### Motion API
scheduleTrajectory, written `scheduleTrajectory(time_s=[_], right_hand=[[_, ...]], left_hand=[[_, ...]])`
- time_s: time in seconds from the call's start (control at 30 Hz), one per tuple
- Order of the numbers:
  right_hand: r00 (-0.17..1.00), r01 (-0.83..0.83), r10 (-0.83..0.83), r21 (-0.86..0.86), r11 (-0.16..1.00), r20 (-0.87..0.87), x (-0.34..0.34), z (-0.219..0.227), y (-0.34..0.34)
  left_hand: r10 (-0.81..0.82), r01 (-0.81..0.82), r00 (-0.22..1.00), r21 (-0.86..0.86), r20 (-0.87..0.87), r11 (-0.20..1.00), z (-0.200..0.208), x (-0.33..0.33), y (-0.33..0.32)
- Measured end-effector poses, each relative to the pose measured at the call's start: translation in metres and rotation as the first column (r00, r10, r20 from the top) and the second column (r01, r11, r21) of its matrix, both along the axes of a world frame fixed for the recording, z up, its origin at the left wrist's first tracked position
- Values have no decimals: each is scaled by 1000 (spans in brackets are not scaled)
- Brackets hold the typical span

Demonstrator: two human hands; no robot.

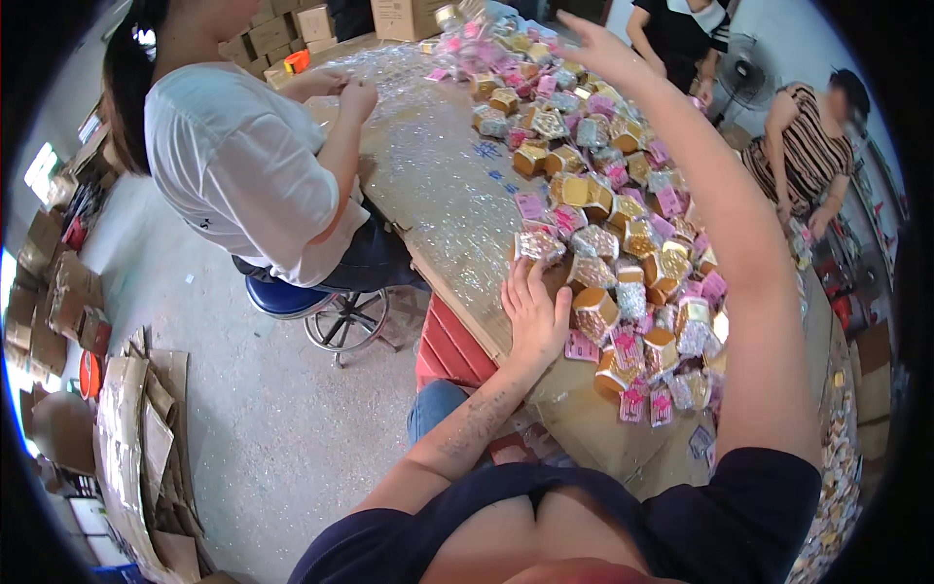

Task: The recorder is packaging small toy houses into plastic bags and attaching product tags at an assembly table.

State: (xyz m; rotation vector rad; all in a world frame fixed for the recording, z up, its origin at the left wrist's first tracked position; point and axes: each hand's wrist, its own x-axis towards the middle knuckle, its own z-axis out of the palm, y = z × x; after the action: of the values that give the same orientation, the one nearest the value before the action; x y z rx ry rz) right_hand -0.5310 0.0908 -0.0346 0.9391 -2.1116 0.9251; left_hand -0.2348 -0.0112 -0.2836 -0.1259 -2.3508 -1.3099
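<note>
My left hand (533,313) lies with its fingers stretched out at the near left edge of a heap of small packs (593,209). Its fingertips touch a silver-and-pink glittery pack (538,247). The heap mixes gold-topped, many-sided little containers (595,311), silver glittery packs and pink cards (632,402). Across the table my right arm stretches over the heap. My right hand (595,49) is above its far end, fingers extended and apart, with nothing seen in it. Near it, a blurred cluster of clear and pink packs (474,47) sits at the far end.
A person in a white T-shirt (243,146) sits on a blue stool (287,297) at the left, hands together over the glitter-strewn table (428,185). Two more people stand at the far right beside a fan (744,73). Flattened cardboard (131,438) leans at the left.
</note>
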Motion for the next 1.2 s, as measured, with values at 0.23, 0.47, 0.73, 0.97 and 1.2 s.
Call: scheduleTrajectory(time_s=[0.23,0.47,0.73,0.97,1.2], right_hand=[[826,123,-217,208,970,520,363,34,74],[990,120,-115,66,991,-78,601,57,85],[829,499,-551,316,807,96,654,29,94],[389,691,-915,624,366,106,676,6,103],[6,586,-997,808,-59,-77,701,-9,116]], left_hand=[[17,-12,994,49,-111,999,-7,-5,6],[79,-73,979,41,-189,997,-11,-19,4],[142,-155,955,-28,-262,988,-30,-36,-11],[70,-57,968,63,-241,996,-22,-38,-15],[87,-84,979,23,-183,996,-19,-29,-12]])
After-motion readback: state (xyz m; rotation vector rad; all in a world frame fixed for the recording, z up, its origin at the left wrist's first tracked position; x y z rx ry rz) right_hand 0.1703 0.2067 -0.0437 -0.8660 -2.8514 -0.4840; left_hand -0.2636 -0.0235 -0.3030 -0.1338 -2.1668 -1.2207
